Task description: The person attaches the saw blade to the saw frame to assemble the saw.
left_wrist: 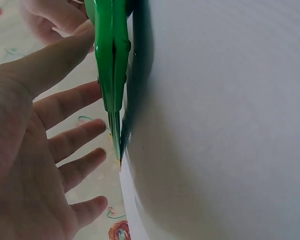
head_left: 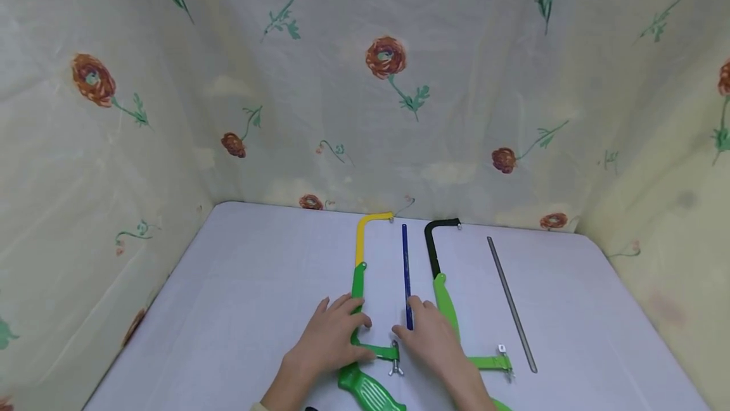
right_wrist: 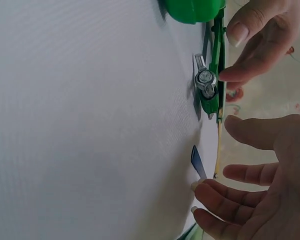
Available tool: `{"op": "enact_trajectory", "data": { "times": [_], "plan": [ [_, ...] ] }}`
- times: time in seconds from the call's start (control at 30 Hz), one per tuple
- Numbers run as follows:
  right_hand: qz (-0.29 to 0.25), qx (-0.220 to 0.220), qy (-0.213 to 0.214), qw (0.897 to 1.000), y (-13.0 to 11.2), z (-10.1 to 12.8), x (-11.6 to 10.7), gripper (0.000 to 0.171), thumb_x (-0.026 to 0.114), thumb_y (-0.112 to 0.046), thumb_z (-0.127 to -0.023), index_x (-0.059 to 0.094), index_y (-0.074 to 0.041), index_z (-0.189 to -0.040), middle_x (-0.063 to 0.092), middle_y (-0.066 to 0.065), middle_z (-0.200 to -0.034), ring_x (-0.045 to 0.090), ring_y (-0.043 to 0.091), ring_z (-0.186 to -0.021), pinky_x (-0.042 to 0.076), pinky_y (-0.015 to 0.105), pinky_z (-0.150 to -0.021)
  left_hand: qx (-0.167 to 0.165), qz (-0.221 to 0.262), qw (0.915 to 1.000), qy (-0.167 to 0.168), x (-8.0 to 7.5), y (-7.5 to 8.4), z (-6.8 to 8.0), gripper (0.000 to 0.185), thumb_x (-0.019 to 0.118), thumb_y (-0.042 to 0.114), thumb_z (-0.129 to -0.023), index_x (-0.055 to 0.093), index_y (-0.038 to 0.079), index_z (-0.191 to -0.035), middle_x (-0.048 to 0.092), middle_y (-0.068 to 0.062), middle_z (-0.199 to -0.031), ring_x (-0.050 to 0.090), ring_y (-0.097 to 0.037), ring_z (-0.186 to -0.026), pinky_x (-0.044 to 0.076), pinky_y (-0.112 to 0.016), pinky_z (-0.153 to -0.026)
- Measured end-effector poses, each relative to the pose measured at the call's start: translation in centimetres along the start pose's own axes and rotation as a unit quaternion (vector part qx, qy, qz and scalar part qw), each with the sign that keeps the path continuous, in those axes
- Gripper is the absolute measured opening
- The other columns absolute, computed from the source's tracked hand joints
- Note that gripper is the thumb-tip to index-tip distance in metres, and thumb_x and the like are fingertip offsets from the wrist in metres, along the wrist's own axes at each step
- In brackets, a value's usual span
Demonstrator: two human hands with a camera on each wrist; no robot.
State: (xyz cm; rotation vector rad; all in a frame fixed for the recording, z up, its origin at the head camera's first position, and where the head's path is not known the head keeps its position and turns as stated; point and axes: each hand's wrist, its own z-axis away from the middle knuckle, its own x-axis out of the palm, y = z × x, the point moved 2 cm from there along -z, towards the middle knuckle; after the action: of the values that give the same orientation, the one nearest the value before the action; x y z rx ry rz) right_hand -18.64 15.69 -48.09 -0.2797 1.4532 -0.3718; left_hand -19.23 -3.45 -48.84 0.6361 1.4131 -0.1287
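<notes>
A hacksaw frame with a green body, a yellow front arm and a green handle lies on the white table. My left hand is over its middle, fingers spread, with the thumb at the green rear arm. In the left wrist view the thumb and fingertips come right up to the green frame. A blue hacksaw blade lies to the right of this frame. My right hand is at the blade's near end, fingers loosely bent. The right wrist view shows its fingertips close beside the blue blade.
To the right lies a second hacksaw frame, light green with a black front arm, partly hidden by my right forearm. Farther right is a grey blade. A wing nut sticks out from the first frame's rear arm. Flowered cloth surrounds the table.
</notes>
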Motion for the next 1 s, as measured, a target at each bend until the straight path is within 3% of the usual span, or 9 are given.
{"op": "enact_trajectory", "data": {
  "times": [0.5, 0.73, 1.0],
  "plan": [
    [0.006, 0.007, 0.003, 1.0, -0.8, -0.1, 0.1, 0.057, 0.074, -0.019, -0.084, 0.053, 0.006, -0.131, 0.064, 0.022, -0.104, 0.061, 0.025, -0.084, 0.056, 0.04, -0.073, 0.011, -0.017, 0.9998, 0.0, 0.1, 0.2, -0.2, 0.042, 0.08, 0.057, -0.074, 0.072, 0.034, -0.108, 0.061, 0.006, -0.129, 0.05, -0.02, -0.132, 0.035, -0.06, -0.115],
    [0.025, 0.008, 0.022, 0.999, -1.2, -0.1, 0.0, 0.037, 0.07, -0.007, -0.083, 0.06, 0.003, -0.117, 0.063, 0.015, -0.086, 0.056, 0.022, -0.071, 0.05, 0.036, -0.058, 0.021, -0.015, 0.9997, 0.005, 0.1, 0.4, 0.0, 0.039, 0.081, 0.054, -0.074, 0.073, 0.034, -0.106, 0.062, 0.008, -0.123, 0.051, -0.018, -0.128, 0.036, -0.059, -0.114],
    [0.038, 0.0, 0.038, 0.999, -1.3, -0.1, 0.3, 0.022, 0.067, -0.001, -0.082, 0.063, 0.001, -0.103, 0.062, 0.013, -0.077, 0.054, 0.021, -0.063, 0.047, 0.033, -0.052, 0.024, -0.009, 0.9996, 0.011, 0.2, 0.3, -0.1, 0.031, 0.083, 0.05, -0.074, 0.073, 0.033, -0.098, 0.062, 0.01, -0.116, 0.053, -0.017, -0.124, 0.037, -0.058, -0.114]
  ]
}}
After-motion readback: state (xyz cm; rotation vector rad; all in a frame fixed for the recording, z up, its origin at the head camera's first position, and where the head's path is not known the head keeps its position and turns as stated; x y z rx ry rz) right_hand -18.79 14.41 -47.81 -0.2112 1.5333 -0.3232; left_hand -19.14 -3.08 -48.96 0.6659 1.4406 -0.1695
